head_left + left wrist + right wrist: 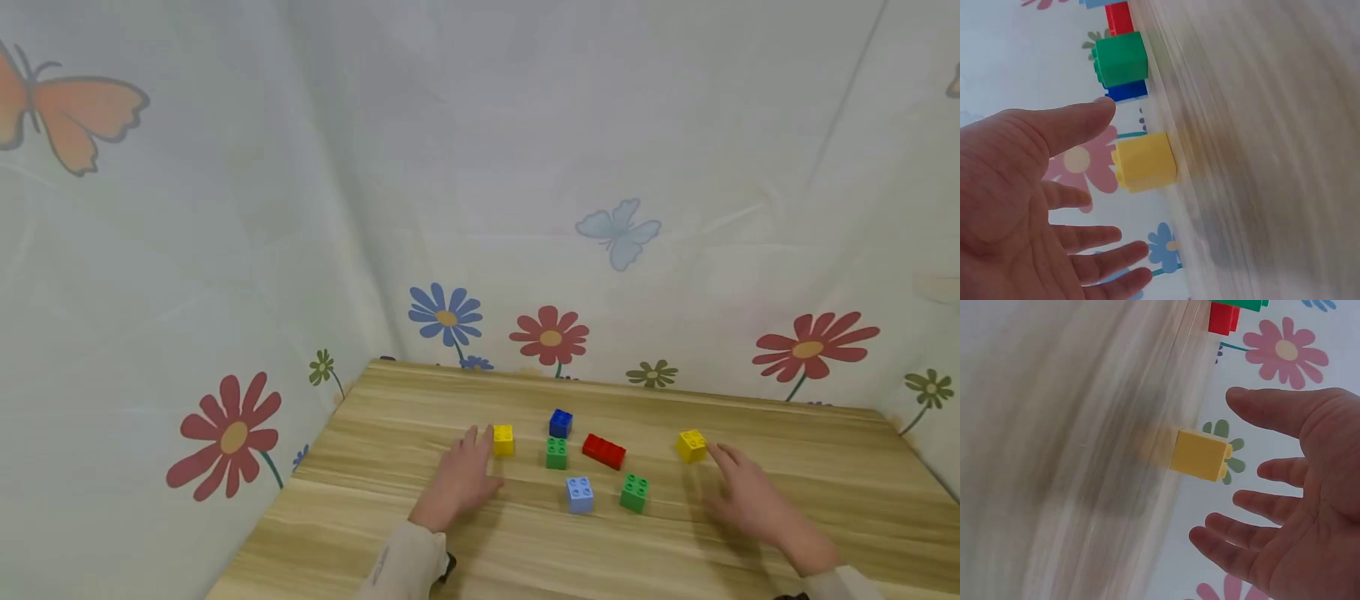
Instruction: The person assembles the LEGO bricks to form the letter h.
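Observation:
My left hand point(463, 477) hovers with spread fingers beside a yellow building block point(503, 440) at the left of the group. In the left wrist view that yellow block point(1146, 162) stands in front of the palm, between thumb and fingers, not gripped. On the other side, my right hand point(750, 493) reaches toward a second yellow block point(692, 446), its fingertips close to the block's right side; whether they touch it I cannot tell. The right wrist view shows this block point(1200, 455) beyond the relaxed fingers and thumb, with nothing held.
Between the hands lie a dark blue block point(560, 422), a green block point(557, 452), a longer red block point(603, 451), a light blue block point(580, 494) and another green block point(634, 492). The wooden table point(420, 400) meets a flowered curtain point(480, 208) behind.

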{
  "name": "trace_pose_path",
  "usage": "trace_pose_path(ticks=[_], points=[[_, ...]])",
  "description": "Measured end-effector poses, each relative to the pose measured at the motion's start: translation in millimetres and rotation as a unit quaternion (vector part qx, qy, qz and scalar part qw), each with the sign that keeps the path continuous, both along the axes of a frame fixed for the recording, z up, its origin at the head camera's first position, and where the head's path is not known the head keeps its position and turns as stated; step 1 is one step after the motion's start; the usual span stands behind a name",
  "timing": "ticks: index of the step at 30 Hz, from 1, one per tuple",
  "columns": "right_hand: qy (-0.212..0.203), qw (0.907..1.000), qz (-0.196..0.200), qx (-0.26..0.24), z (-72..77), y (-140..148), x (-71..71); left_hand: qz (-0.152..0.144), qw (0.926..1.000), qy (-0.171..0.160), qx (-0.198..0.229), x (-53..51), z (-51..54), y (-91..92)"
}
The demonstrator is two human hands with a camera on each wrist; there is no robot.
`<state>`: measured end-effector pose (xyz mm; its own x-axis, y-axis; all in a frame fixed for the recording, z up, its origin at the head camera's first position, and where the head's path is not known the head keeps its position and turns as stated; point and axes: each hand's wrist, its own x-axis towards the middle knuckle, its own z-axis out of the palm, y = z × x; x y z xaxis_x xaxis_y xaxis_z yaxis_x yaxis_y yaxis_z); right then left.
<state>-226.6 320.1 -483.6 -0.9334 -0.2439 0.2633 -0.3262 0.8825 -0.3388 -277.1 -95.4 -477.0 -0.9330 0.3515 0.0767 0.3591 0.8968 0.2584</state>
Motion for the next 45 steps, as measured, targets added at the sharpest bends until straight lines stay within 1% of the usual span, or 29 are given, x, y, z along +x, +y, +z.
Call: trace_pose_path(ticks=[4,7,12,18,23,25,30,34,40,45], points=[[-0.006,1.0,-0.004,-0.001,1.8,1.9,-10.4,-0.012,0.9999,0.0,0.008,-14.9,-2.2,-1.5],[-0.002,0.9999,-0.008,-0.006,2.2,3.5,-17.4,-0.02,0.9992,-0.012,0.031,-23.1,-2.5,-2.0],[-0.005,0.9997,0.002,-0.022,-0.9,7.0,-27.1,-0.025,0.997,-0.023,0.07,-32.3,-3.1,-4.4],[-0.021,0.9988,0.011,-0.043,-3.7,9.9,-38.2,-0.023,0.9951,-0.039,0.088,-43.3,-5.2,-6.2],[-0.027,0.9987,0.013,-0.041,-2.6,8.8,-43.6,-0.02,0.9929,-0.05,0.106,-52.1,-11.0,-3.5],[-0.028,0.9985,0.018,-0.043,-2.7,7.9,-45.3,-0.025,0.992,-0.051,0.113,-55.2,-13.6,-2.1],[-0.015,0.9975,0.046,-0.052,-7.4,7.1,-51.2,-0.031,0.99,-0.057,0.125,-59.1,-18.4,2.2],[-0.009,0.9967,0.057,-0.056,-12.2,7.3,-54.8,-0.03,0.9896,-0.061,0.126,-60.7,-21.5,5.3],[-0.024,0.9967,0.047,-0.061,-13.4,5.9,-57.7,-0.03,0.9896,-0.062,0.127,-62.3,-21.4,8.0],[-0.035,0.9969,0.032,-0.062,-12.8,4.1,-58.9,-0.025,0.9886,-0.073,0.129,-64.7,-22.5,9.7]])
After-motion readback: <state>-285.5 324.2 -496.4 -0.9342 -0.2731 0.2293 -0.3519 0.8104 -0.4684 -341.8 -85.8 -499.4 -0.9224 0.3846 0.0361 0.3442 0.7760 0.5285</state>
